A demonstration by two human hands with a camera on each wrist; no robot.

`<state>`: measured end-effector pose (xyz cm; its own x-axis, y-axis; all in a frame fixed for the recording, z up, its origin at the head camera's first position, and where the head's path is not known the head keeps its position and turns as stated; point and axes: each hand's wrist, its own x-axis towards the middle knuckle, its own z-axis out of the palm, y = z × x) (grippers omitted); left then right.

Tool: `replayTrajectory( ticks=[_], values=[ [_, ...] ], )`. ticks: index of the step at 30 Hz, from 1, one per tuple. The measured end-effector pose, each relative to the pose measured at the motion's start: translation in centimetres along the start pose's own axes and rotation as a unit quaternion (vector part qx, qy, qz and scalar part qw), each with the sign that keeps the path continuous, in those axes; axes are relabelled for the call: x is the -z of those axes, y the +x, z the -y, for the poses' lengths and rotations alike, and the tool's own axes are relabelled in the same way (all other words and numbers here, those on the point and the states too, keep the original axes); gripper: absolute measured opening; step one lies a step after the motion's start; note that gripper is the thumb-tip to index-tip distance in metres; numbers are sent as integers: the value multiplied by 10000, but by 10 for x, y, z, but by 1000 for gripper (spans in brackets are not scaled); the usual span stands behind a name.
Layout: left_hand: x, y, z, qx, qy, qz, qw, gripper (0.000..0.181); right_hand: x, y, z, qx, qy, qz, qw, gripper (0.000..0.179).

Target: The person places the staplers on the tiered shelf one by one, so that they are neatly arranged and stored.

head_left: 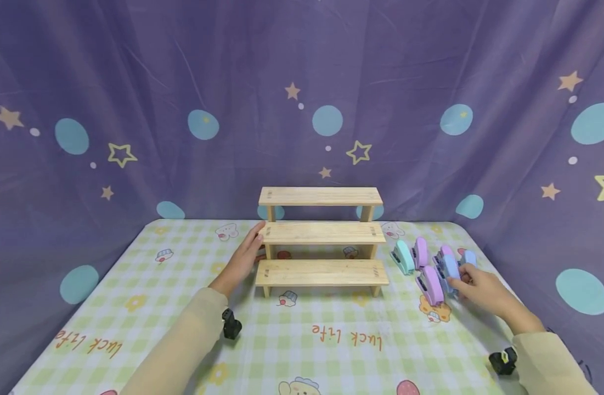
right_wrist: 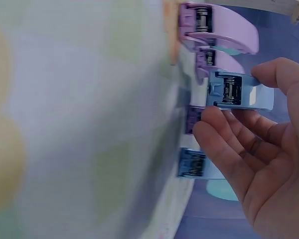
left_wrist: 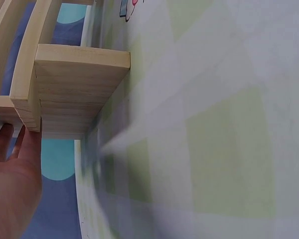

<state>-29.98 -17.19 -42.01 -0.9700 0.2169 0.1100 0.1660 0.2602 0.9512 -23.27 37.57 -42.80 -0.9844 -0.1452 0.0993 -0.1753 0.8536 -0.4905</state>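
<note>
My right hand pinches a light blue mini stapler between thumb and fingers; in the right wrist view its metal spring shows. Around it stand several pastel staplers: a mint one, a purple one in front, another purple one farther back, and a second blue one beyond my fingers. At the left end of a three-tier wooden stand, my left hand touches the middle tier with nearly straight fingers. In the left wrist view, those fingertips lie against the wood.
A green-and-white checked cloth with printed cartoons and lettering covers the table. Behind the stand hangs a purple curtain with stars and blue dots. Black wrist cameras sit at both sleeves. The staplers are grouped close together right of the stand.
</note>
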Motion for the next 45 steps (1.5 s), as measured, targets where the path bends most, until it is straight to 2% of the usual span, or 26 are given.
replayTrajectory(
  ticks=[6,8,18,26,38,45],
  values=[
    [1,1,-1,55,-33,22,10000,54,15,5,15,240,-106,-382,9989,32],
    [0,3,5,-24,39,-29,10000,54,19,7,21,295,-176,-484,9982,33],
    [-3,3,4,10,125,-63,9999,55,25,25,54,643,-69,-823,9945,25],
    [-3,3,6,-4,83,-33,10000,56,26,44,89,810,192,-728,9939,36],
    [-2,2,5,73,191,-142,9997,56,11,80,138,1325,737,-707,9859,29],
    [-3,1,2,126,244,-205,9994,55,0,98,167,1361,904,-654,9844,31]
  ],
)
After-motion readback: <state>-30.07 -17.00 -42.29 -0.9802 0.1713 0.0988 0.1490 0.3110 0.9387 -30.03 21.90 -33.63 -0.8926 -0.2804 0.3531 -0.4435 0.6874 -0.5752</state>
